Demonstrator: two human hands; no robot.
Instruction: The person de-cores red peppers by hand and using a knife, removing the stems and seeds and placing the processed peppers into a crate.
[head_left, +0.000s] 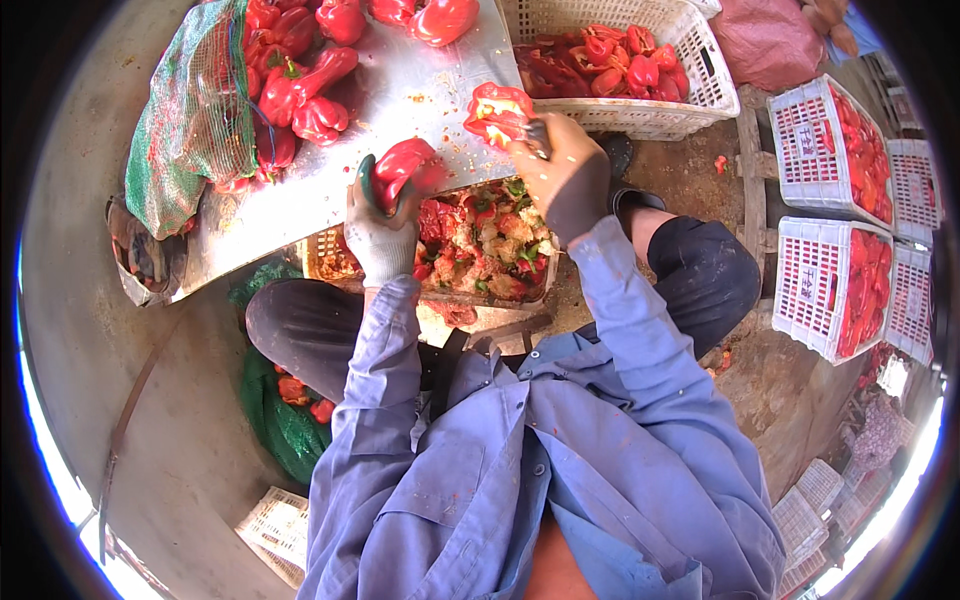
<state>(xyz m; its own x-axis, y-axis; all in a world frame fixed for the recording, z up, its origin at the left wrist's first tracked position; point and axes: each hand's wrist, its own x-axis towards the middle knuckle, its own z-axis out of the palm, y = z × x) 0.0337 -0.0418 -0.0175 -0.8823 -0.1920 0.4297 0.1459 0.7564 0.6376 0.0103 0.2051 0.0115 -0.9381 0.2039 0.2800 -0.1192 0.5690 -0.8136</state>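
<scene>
My left hand (384, 229), in a pale knitted glove with dark fingertips, grips a red bell pepper piece (405, 169) above the near edge of the metal table (247, 240). In my right hand (562, 169), also gloved, is something small and dark, perhaps a tool handle. Its fingers are at a cut-open red bell pepper (499, 112) with pale inner flesh showing; whether they grip the pepper I cannot tell. Whole red peppers (319, 90) lie at the back left, beside and in a green mesh sack (191, 112). Loose seeds are scattered on the metal.
Below the table edge, a crate (544, 289) holds pepper cores and scraps. A white plastic crate (709, 67) of cut red peppers stands beyond my right hand. More filled crates (806, 150) are at the right. A green sack (274, 427) lies by my left leg.
</scene>
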